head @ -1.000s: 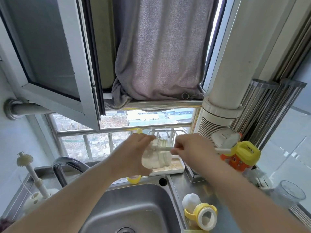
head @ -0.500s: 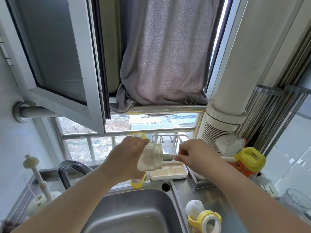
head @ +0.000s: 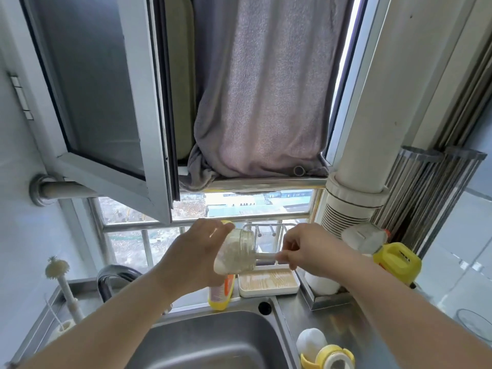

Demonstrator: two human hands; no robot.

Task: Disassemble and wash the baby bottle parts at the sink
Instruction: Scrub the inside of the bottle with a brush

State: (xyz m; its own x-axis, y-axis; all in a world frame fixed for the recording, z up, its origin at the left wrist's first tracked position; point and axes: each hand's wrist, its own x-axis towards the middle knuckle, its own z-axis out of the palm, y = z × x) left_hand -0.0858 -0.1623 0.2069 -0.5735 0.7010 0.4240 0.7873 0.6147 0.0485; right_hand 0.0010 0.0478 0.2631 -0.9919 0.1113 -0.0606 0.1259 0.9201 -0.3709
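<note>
Above the steel sink (head: 213, 344), your left hand (head: 191, 251) grips the clear bottle (head: 235, 253); your right hand (head: 308, 249) pinches the brush handle (head: 266, 256); yellow collar (head: 328, 356) right.

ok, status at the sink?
Left hand grips clear bottle body. Right hand holds white brush handle, head inside bottle. Nothing in the way.

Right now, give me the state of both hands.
Left hand: closed around the baby bottle.
Right hand: closed, pinching the brush handle that enters the bottle.
</note>
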